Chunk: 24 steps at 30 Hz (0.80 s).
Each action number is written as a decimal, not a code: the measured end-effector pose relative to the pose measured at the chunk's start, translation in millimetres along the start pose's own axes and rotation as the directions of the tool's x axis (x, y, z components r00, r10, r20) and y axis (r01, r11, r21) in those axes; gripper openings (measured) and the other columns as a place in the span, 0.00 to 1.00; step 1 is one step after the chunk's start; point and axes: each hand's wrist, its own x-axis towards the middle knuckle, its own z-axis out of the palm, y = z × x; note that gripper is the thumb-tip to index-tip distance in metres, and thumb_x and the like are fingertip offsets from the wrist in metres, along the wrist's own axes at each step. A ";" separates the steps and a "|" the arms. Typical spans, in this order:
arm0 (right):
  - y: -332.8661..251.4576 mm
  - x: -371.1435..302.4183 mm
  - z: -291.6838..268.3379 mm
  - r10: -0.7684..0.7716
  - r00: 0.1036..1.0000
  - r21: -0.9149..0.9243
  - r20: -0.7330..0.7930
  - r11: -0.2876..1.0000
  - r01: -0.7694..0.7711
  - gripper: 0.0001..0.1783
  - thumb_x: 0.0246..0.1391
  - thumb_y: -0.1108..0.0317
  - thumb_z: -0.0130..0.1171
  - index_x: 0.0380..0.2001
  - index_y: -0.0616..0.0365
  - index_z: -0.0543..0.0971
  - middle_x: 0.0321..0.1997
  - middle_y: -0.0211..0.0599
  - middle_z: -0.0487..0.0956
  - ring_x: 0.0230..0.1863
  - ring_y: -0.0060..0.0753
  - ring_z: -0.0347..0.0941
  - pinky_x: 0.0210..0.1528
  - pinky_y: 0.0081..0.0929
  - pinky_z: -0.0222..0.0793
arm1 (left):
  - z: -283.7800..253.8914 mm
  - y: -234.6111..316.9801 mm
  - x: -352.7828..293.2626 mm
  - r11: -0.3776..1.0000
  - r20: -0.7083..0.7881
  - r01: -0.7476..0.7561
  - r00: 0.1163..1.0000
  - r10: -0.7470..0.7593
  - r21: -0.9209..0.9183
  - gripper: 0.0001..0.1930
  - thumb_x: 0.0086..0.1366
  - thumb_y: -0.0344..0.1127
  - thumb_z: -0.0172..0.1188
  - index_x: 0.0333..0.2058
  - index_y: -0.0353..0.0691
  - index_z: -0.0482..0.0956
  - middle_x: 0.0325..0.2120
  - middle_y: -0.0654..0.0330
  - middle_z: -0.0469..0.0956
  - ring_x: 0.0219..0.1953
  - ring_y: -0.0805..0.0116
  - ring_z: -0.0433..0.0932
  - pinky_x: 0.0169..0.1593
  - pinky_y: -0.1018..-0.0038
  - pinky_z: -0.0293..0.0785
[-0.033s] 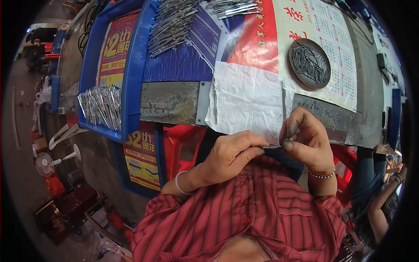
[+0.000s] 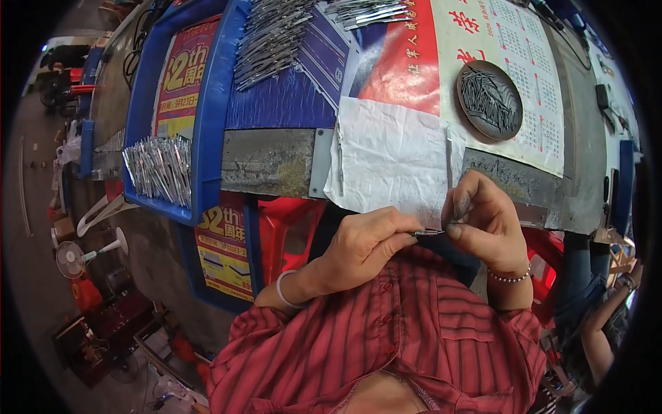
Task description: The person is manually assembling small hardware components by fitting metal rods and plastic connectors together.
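Observation:
Over my lap, at the near edge of the table, my left hand (image 2: 369,247) pinches a thin silvery metal rod (image 2: 429,232) between thumb and fingers. My right hand (image 2: 491,224), its fingertips smudged dark, is closed at the rod's other end. Whether it also grips a small piece there is hidden. Beyond both hands a crumpled white sheet (image 2: 389,155) hangs over the table edge. Farther right, a round brown dish (image 2: 511,90) holds many short dark grey metal pieces (image 2: 486,103).
At left stands a blue tray (image 2: 209,103) with a heap of thin silvery rods (image 2: 158,169). More rods (image 2: 272,41) are piled on a blue printed sheet (image 2: 265,107). Red stools (image 2: 286,224) stand under the table. Another person's arm (image 2: 598,341) shows at right.

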 end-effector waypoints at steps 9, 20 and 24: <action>5.5 -9.7 5.3 -0.125 0.989 -0.614 0.081 0.775 0.148 0.10 0.48 0.82 0.53 0.34 0.62 0.66 0.25 0.26 0.69 0.26 0.16 0.63 0.28 0.18 0.61 | 4.4 -5.6 -5.1 0.870 -0.029 -0.267 0.952 0.306 0.415 0.13 0.52 0.26 0.61 0.38 0.36 0.75 0.23 0.58 0.73 0.24 0.61 0.75 0.28 0.69 0.69; 19.5 -13.2 2.2 -0.221 0.971 -0.552 -0.094 0.823 0.134 0.04 0.53 0.75 0.56 0.28 0.63 0.72 0.22 0.32 0.73 0.23 0.21 0.68 0.27 0.19 0.63 | 1.2 6.2 -6.1 0.735 -0.010 -0.294 0.926 0.378 0.611 0.16 0.47 0.26 0.66 0.38 0.34 0.76 0.24 0.60 0.76 0.21 0.67 0.73 0.23 0.73 0.65; 21.6 -11.3 3.9 -0.275 0.961 -0.681 -0.004 0.705 0.199 0.04 0.52 0.75 0.56 0.27 0.64 0.72 0.21 0.35 0.72 0.21 0.27 0.68 0.26 0.21 0.62 | 2.5 8.0 -5.1 0.704 0.008 -0.311 0.917 0.398 0.639 0.16 0.48 0.27 0.65 0.38 0.33 0.76 0.23 0.60 0.75 0.20 0.67 0.72 0.23 0.73 0.64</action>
